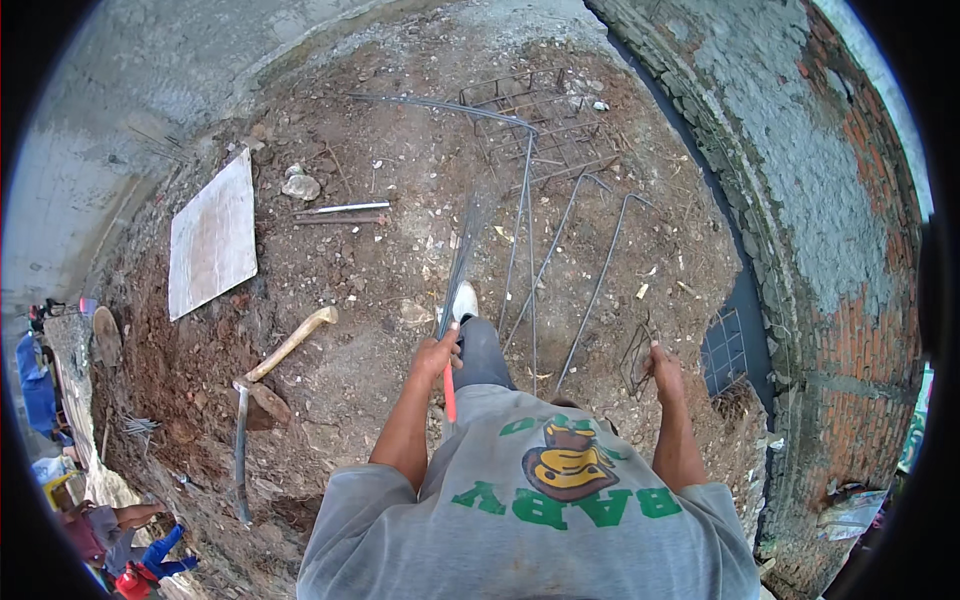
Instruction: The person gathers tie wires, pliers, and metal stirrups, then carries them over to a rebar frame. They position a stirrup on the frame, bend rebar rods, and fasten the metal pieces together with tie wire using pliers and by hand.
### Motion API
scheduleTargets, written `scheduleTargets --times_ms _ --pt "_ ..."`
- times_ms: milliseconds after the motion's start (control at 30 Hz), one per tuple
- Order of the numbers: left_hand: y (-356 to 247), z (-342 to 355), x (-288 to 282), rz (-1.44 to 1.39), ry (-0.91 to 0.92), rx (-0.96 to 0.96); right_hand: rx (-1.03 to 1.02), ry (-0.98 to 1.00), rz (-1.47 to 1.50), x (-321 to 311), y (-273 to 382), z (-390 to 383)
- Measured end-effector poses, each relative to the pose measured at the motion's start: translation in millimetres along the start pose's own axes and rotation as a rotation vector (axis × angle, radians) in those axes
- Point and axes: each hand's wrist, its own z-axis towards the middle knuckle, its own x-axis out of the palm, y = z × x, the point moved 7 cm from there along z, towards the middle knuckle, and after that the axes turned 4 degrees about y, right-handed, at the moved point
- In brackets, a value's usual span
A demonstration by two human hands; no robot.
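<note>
My left hand [438, 355] is closed on a bundle of thin grey rods [458, 280], blurred at the upper end, and a red-handled item [449, 398] that hangs below it. My right hand [664, 366] is closed, apparently on a thin dark wire loop [636, 365] beside it. Bent steel bars [592, 285] lie on the dirt beyond and between my hands, near my white shoe [464, 301]. A rebar cage [540, 110] lies at the far end.
A pale board [211, 235], a hoe [292, 352], a grey pipe [242, 450] and short bars [340, 219] lie left. A dark trench [738, 335] holding steel mesh runs right along a brick wall [865, 350]. Other people [130, 550] are at the lower left edge.
</note>
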Motion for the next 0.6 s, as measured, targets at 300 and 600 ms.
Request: scheduleTargets --times_ms 300,600 --pt "-108 120 -146 0.004 -0.158 -0.027 0.056 -0.094 -0.101 26 171 23" --pt "-183 167 -160 0.217 -0.116 -0.127 -0.129 0.102 -0.220 109 285 115"
